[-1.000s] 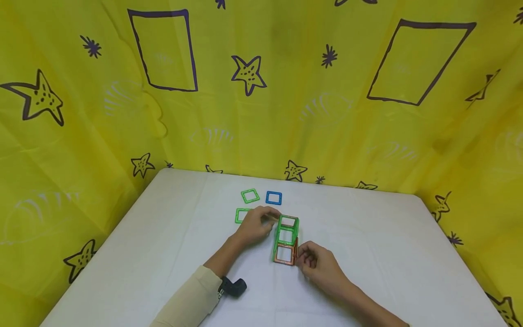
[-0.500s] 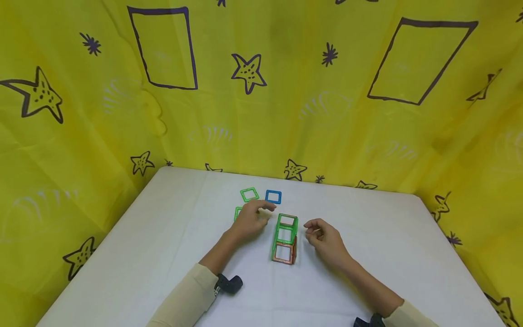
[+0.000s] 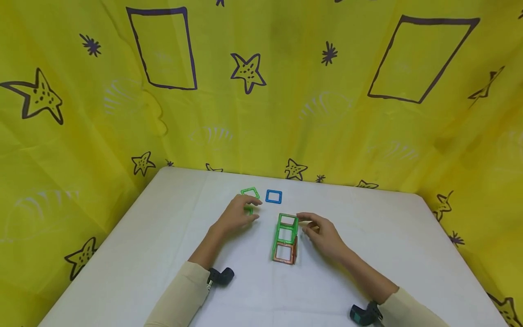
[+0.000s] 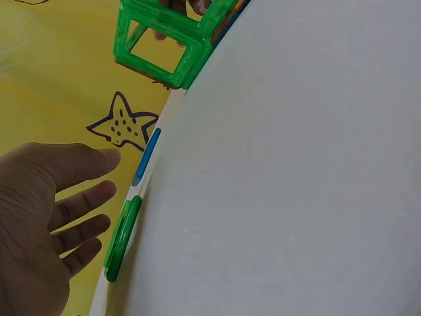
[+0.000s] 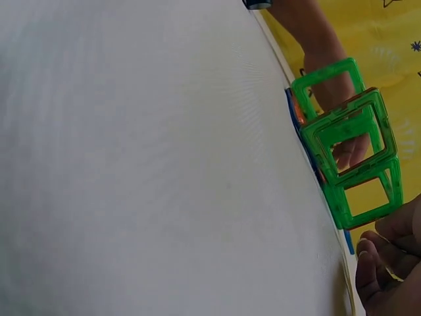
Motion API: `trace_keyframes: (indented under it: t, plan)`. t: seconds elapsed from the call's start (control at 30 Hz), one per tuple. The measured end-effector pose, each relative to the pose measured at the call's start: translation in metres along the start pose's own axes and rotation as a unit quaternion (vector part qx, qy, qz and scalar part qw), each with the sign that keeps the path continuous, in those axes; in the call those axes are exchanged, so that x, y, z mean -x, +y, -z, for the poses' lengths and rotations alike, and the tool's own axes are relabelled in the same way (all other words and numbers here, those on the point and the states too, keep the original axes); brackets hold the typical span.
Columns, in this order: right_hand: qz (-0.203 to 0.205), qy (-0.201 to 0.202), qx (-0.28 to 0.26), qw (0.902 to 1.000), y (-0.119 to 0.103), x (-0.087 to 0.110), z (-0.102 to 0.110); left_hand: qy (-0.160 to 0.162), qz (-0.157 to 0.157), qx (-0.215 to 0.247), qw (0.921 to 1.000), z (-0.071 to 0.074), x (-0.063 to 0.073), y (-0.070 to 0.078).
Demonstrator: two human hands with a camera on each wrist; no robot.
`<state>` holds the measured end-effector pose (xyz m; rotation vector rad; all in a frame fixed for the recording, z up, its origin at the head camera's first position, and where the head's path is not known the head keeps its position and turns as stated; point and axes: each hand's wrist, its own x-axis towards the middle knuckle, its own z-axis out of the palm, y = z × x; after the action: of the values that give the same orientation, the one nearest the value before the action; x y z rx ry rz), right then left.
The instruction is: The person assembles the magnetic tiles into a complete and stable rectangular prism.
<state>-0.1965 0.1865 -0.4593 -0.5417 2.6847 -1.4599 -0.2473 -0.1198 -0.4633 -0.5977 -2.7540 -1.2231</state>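
Observation:
A standing structure of magnetic tiles (image 3: 285, 236), with green and orange frames and blue along its base in the right wrist view, is at the middle of the white table. My right hand (image 3: 323, 234) is at its far right corner, the index fingertip right at the green edge and the other fingers loosely bent. To the left, my left hand (image 3: 236, 213) reaches over a green square tile (image 3: 249, 210) that it partly covers. Its thumb and fingers are spread apart with nothing between them. Another green tile (image 3: 251, 191) lies just beyond this hand.
A blue square tile (image 3: 273, 196) lies flat near the far side of the white table (image 3: 351, 281). Behind the table hangs a yellow curtain (image 3: 278, 127) with drawn stars. Each wrist wears a black camera.
My left hand has left the structure and moved left to the loose green tiles. My right hand has slid from the structure's near right side to its far right corner.

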Motion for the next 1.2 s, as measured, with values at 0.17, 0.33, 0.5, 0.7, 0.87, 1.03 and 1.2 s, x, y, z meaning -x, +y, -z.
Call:
trace_keyframes:
  t: [0.17,0.33,0.5,0.7,0.87,1.03,1.2]
  plan:
    - [0.013,-0.018,-0.008,0.9997,0.002,-0.003,0.002,-0.009,0.011,-0.029,0.9995,0.006,0.0,-0.008]
    - [0.027,-0.014,-0.005,0.9995,0.003,-0.002,0.003,-0.015,0.03,-0.058,0.9977,0.009,0.002,-0.013]
    - [0.029,0.001,0.026,0.9992,0.003,-0.001,0.005,-0.016,0.049,-0.056,0.9971,0.011,0.001,-0.014]
    - [0.042,0.001,0.048,0.998,0.007,0.001,0.011,-0.022,0.053,-0.063,0.9964,0.014,0.0,-0.015]
    - [0.064,-0.014,0.055,0.9963,0.01,0.003,0.016,-0.023,0.055,-0.057,0.9966,0.015,0.001,-0.017]
    - [0.071,-0.04,0.069,0.9943,0.011,0.004,0.02,-0.024,0.063,-0.052,0.9964,0.015,0.002,-0.018]
    - [0.092,-0.067,0.079,0.9904,0.012,0.005,0.023,-0.025,0.07,-0.044,0.9963,0.016,0.003,-0.018]
